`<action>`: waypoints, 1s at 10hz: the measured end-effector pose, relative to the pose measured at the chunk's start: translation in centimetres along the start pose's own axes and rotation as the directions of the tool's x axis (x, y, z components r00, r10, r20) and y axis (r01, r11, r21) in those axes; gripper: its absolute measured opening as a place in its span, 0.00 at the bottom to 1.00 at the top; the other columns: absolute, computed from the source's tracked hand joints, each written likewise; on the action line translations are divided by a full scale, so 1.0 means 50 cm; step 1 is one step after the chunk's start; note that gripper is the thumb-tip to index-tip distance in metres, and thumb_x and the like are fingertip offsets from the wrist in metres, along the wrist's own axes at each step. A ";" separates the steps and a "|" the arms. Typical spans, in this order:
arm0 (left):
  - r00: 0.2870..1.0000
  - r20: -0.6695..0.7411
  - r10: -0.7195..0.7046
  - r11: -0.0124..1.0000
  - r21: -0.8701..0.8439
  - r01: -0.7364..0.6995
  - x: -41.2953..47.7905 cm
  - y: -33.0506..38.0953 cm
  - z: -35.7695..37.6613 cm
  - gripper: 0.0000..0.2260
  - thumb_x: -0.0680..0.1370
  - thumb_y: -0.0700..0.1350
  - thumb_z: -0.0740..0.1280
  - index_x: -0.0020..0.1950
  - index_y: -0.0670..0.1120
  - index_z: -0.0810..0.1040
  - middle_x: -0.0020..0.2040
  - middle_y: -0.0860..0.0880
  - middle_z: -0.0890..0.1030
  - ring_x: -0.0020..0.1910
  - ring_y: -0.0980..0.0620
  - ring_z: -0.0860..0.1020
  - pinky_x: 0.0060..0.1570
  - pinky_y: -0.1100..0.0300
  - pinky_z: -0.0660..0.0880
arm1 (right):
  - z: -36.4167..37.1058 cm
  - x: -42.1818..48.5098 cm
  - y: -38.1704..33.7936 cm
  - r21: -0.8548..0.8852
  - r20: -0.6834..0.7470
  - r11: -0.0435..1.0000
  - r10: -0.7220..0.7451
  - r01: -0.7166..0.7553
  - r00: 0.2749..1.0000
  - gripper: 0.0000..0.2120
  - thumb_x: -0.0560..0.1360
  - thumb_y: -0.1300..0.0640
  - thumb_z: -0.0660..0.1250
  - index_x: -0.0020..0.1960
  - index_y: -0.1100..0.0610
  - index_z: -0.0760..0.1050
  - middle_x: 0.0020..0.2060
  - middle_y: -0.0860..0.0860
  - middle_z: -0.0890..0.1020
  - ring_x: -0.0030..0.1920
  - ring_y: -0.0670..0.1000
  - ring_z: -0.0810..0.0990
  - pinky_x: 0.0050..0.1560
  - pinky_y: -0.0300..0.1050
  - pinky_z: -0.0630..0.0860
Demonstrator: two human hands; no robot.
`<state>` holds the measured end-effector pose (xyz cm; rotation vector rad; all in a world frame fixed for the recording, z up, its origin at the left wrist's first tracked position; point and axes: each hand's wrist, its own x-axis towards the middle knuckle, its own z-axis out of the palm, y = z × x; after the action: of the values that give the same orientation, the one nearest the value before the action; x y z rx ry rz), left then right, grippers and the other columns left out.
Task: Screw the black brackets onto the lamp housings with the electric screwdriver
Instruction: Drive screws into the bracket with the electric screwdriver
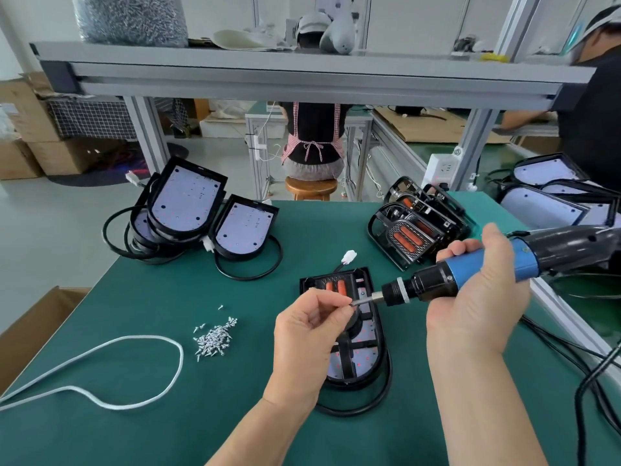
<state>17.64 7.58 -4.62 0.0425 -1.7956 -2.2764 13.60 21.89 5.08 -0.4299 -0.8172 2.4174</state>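
Pinching driver bit (pixel 365 300) w/ L fingers (pixel 331 300), R fingers (pixel 454 252) gripping screwdriver (pixel 522 262), lamp housing (pixel 368 358) below

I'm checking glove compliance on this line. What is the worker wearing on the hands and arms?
Nothing that shows. The left hand and right hand are bare, with no gloves, and I see no ring or watch. The left forearm and right forearm are bare down to the picture's bottom edge; no sleeve or cuff is in view.
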 end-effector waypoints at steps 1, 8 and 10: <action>1.000 0.023 -0.014 1.000 -0.017 0.014 0.006 -0.002 -0.005 0.13 0.75 0.32 0.72 0.49 0.51 0.84 0.44 0.46 0.86 0.44 0.51 0.83 0.48 0.64 0.78 | -0.006 0.015 0.009 -0.025 0.023 0.999 -0.027 0.028 0.999 0.14 0.80 0.60 0.67 0.38 0.57 0.69 0.31 0.50 0.75 0.29 0.48 0.74 0.36 0.43 0.75; 0.942 -0.087 -0.325 0.463 0.854 0.238 0.135 -0.050 0.002 0.36 0.64 0.66 0.75 0.58 0.45 0.65 0.56 0.49 0.70 0.61 0.44 0.72 0.59 0.51 0.73 | 0.075 0.137 0.104 -0.244 0.468 0.867 -0.287 0.435 0.836 0.09 0.75 0.61 0.72 0.47 0.60 0.72 0.31 0.50 0.78 0.28 0.51 0.76 0.34 0.44 0.77; 0.953 -0.094 -0.287 0.543 0.804 0.243 0.131 -0.064 0.014 0.29 0.66 0.62 0.75 0.47 0.47 0.61 0.44 0.50 0.77 0.42 0.49 0.78 0.36 0.56 0.72 | 0.061 0.167 0.133 -0.334 0.480 0.829 -0.260 0.449 0.838 0.12 0.71 0.55 0.73 0.46 0.58 0.71 0.31 0.50 0.79 0.28 0.49 0.79 0.34 0.45 0.78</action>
<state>10.61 7.58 -6.70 0.4535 -2.8699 -1.3607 2.92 20.95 2.20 0.1016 -1.4975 1.9718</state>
